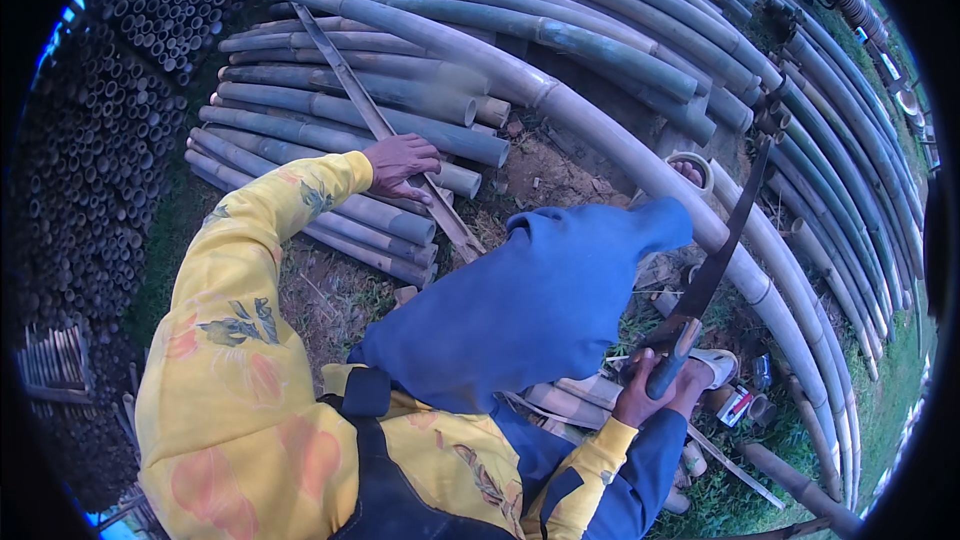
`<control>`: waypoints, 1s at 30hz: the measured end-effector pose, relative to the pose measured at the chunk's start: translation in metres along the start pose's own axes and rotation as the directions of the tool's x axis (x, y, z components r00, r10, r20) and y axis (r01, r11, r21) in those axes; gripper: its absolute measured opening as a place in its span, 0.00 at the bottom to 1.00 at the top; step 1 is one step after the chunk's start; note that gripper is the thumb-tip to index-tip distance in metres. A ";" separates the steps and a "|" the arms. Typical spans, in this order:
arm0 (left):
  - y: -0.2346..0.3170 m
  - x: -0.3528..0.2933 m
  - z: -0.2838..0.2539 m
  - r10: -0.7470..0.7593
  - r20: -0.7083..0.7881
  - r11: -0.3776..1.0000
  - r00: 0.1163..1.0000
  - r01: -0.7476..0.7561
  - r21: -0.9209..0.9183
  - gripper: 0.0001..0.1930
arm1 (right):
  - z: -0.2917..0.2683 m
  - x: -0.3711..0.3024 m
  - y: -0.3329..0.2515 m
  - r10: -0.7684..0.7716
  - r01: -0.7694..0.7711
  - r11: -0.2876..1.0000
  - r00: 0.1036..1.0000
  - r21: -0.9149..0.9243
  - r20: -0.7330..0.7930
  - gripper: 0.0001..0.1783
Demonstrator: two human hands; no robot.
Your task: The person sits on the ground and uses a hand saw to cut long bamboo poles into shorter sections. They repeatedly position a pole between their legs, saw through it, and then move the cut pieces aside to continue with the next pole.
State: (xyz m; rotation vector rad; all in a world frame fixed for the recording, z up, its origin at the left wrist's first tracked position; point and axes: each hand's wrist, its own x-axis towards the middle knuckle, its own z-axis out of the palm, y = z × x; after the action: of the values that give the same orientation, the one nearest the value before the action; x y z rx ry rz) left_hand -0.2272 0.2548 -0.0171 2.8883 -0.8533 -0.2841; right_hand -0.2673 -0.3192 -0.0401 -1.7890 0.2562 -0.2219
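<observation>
My left hand (400, 164), in a yellow flowered sleeve, grips a long split bamboo strip (372, 112) that slants over a stack of cut bamboo poles (330, 110). My right hand (648, 392) is closed on the handle of a long curved blade (722, 240), which points up toward a thick pale bamboo pole (600, 130) arching across the ground. A blue cloth (520, 310) over my lap hides the space between my hands.
Many long green bamboo poles (700, 20) curve along the right. Stacked bamboo ends (160, 10) form a wall at left. A small bowl (690, 168), a can (738, 405) and short offcuts (570, 405) lie on dirt and grass (330, 305) near my sandalled foot (715, 365).
</observation>
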 end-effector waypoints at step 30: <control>0.095 0.017 0.063 -0.308 0.434 0.928 0.847 0.367 -0.058 0.46 | -0.001 0.000 -0.009 0.050 -0.052 0.998 0.998 0.045 0.048 0.11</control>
State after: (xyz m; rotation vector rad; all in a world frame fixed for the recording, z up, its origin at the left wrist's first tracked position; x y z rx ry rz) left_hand -0.2759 0.1627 -0.0656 2.8674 -0.3299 -0.9868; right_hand -0.2672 -0.3178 -0.0311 -1.7374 0.2613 -0.1484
